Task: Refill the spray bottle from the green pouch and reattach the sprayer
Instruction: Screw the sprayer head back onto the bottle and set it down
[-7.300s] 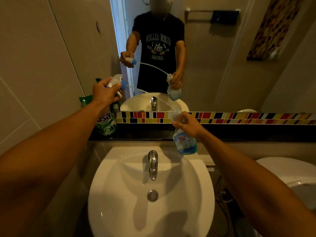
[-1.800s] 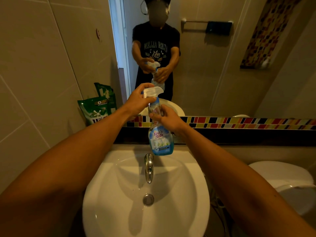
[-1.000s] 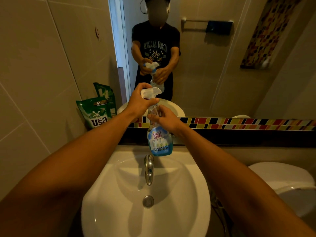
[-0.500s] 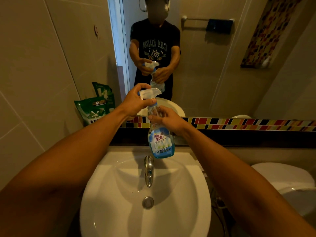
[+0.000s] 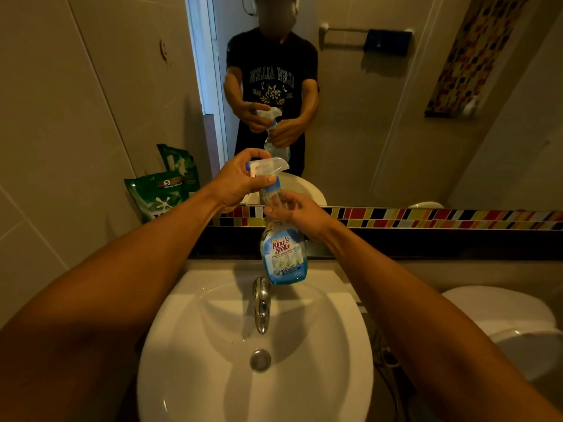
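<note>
While the spray bottle (image 5: 284,254) hangs at frame centre above the sink (image 5: 213,376), the right hand (image 5: 300,213) has its grip wrapped round the neck and the left hand (image 5: 240,181) has its grip closed on the sprayer (image 5: 268,167), which sits on top. Whether the blue collar is fully threaded cannot be told. If it goes on crooked, I judge it could cross-thread and leak, and a slipping neck hold would drop the bottle onto the tap (image 5: 261,303). At middle left, the green pouch (image 5: 158,197) leans against the wall on the surface; a bump could tip it.
</note>
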Action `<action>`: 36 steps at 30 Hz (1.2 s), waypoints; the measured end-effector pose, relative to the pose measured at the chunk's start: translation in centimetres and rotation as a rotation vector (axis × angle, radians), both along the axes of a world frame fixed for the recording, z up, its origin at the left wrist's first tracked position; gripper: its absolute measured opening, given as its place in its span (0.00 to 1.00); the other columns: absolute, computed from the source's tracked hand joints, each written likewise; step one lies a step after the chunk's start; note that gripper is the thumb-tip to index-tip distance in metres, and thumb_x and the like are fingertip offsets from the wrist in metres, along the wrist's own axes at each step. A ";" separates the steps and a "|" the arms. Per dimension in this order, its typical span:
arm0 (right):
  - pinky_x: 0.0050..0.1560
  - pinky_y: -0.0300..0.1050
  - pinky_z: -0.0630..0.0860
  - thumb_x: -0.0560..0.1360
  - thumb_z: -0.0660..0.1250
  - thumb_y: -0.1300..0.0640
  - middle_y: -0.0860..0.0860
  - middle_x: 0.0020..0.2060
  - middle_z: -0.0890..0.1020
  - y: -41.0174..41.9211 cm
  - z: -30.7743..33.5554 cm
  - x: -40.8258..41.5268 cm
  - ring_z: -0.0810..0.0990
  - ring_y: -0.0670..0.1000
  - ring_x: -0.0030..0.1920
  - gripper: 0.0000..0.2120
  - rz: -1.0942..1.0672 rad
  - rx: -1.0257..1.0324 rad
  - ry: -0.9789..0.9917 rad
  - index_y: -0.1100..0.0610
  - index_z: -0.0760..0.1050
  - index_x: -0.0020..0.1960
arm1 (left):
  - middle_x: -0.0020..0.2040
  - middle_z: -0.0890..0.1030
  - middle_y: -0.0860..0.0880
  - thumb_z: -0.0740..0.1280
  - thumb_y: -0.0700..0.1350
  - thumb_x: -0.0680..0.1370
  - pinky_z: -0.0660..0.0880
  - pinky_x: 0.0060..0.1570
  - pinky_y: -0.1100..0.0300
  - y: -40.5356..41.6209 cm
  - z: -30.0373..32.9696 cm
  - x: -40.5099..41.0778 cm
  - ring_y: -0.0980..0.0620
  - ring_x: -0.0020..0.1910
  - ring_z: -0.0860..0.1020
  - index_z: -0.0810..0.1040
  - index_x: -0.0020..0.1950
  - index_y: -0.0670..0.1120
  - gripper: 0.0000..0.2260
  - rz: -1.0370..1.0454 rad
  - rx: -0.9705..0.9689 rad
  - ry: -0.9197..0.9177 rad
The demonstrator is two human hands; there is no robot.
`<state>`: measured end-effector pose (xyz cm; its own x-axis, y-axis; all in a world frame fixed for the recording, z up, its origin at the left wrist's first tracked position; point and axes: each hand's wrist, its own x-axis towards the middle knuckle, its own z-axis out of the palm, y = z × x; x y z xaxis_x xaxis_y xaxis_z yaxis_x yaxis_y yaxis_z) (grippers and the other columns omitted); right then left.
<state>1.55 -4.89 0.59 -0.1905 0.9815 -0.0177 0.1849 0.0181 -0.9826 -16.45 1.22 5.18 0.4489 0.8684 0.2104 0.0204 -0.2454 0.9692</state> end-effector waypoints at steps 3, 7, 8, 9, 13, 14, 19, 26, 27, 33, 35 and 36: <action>0.56 0.55 0.83 0.76 0.75 0.54 0.55 0.54 0.85 0.2 -0.2 0.5 0.86 0.56 0.54 0.17 -0.034 0.014 -0.055 0.56 0.77 0.63 | 0.60 0.76 0.46 0.75 0.39 0.73 0.78 0.39 0.66 -0.5 0.1 0.6 0.48 0.53 0.79 0.73 0.67 0.49 0.24 0.018 0.059 0.051; 0.57 0.57 0.83 0.74 0.77 0.54 0.54 0.54 0.84 0.5 -0.7 1.7 0.85 0.56 0.55 0.18 -0.133 0.056 -0.119 0.56 0.78 0.61 | 0.61 0.75 0.48 0.73 0.34 0.74 0.79 0.41 0.65 -1.2 -0.1 1.5 0.52 0.55 0.79 0.64 0.75 0.51 0.34 0.018 0.027 0.068; 0.57 0.56 0.83 0.74 0.77 0.56 0.53 0.53 0.84 0.6 -0.6 2.1 0.85 0.55 0.55 0.18 -0.149 0.065 -0.129 0.57 0.78 0.61 | 0.63 0.75 0.48 0.73 0.34 0.74 0.80 0.42 0.63 -1.2 -0.5 1.6 0.52 0.57 0.79 0.62 0.76 0.53 0.36 0.024 0.009 0.066; 0.56 0.54 0.83 0.75 0.77 0.57 0.52 0.53 0.83 0.6 -0.6 2.4 0.84 0.54 0.54 0.18 -0.160 0.074 -0.140 0.57 0.78 0.62 | 0.64 0.76 0.48 0.73 0.35 0.74 0.80 0.45 0.61 -1.3 -1.0 1.7 0.52 0.59 0.78 0.62 0.76 0.54 0.36 0.038 -0.007 0.062; 0.54 0.45 0.80 0.75 0.76 0.61 0.48 0.52 0.83 0.7 -0.6 3.9 0.83 0.48 0.53 0.20 -0.177 0.110 -0.172 0.58 0.78 0.65 | 0.62 0.80 0.45 0.71 0.39 0.76 0.80 0.55 0.52 -1.4 -5.0 2.5 0.47 0.61 0.79 0.70 0.73 0.49 0.26 0.141 -0.063 0.099; 0.55 0.46 0.80 0.75 0.76 0.61 0.48 0.52 0.83 0.7 -0.6 4.4 0.82 0.48 0.54 0.20 -0.183 0.109 -0.178 0.58 0.78 0.65 | 0.62 0.80 0.46 0.71 0.39 0.77 0.79 0.56 0.52 -1.6 -6.1 2.9 0.46 0.61 0.79 0.72 0.71 0.47 0.23 0.155 -0.080 0.118; 0.58 0.50 0.80 0.75 0.76 0.60 0.50 0.56 0.83 1.7 -1.2 6.9 0.82 0.49 0.56 0.22 -0.229 0.101 -0.190 0.57 0.76 0.67 | 0.66 0.77 0.49 0.69 0.40 0.79 0.76 0.52 0.61 -2.1 -11.0 6.4 0.50 0.65 0.75 0.71 0.73 0.45 0.22 0.153 -0.131 0.242; 0.56 0.46 0.83 0.75 0.76 0.60 0.52 0.58 0.84 3.7 -2.5 11.2 0.83 0.50 0.58 0.23 -0.215 0.105 -0.191 0.57 0.74 0.68 | 0.71 0.73 0.45 0.70 0.42 0.79 0.75 0.61 0.56 -0.2 -14.7 11.9 0.51 0.67 0.72 0.65 0.78 0.47 0.29 0.160 -0.081 0.258; 0.56 0.46 0.82 0.75 0.76 0.59 0.51 0.57 0.83 4.0 -2.7 11.8 0.83 0.50 0.57 0.23 -0.219 0.104 -0.204 0.56 0.74 0.68 | 0.71 0.74 0.45 0.71 0.42 0.78 0.76 0.59 0.58 0.2 -15.1 12.8 0.50 0.68 0.73 0.65 0.77 0.46 0.29 0.160 -0.080 0.254; 0.57 0.44 0.81 0.76 0.75 0.61 0.49 0.59 0.83 5.8 -4.9 15.4 0.82 0.49 0.59 0.24 -0.276 0.098 -0.201 0.56 0.73 0.70 | 0.69 0.75 0.46 0.70 0.41 0.79 0.79 0.57 0.58 2.7 -17.1 17.3 0.49 0.67 0.75 0.67 0.76 0.47 0.26 0.151 -0.113 0.260; 0.51 0.37 0.79 0.77 0.74 0.62 0.46 0.56 0.82 6.1 -5.4 16.3 0.81 0.44 0.55 0.23 -0.293 0.107 -0.195 0.55 0.72 0.69 | 0.69 0.75 0.45 0.70 0.41 0.79 0.79 0.61 0.50 3.4 -17.8 18.7 0.47 0.67 0.75 0.66 0.76 0.49 0.27 0.150 -0.128 0.270; 0.49 0.35 0.79 0.77 0.74 0.62 0.45 0.55 0.81 6.3 -5.7 16.8 0.81 0.43 0.53 0.22 -0.300 0.111 -0.198 0.54 0.72 0.69 | 0.70 0.75 0.46 0.70 0.41 0.79 0.78 0.61 0.49 3.7 -18.1 19.3 0.47 0.68 0.75 0.66 0.76 0.50 0.27 0.157 -0.137 0.273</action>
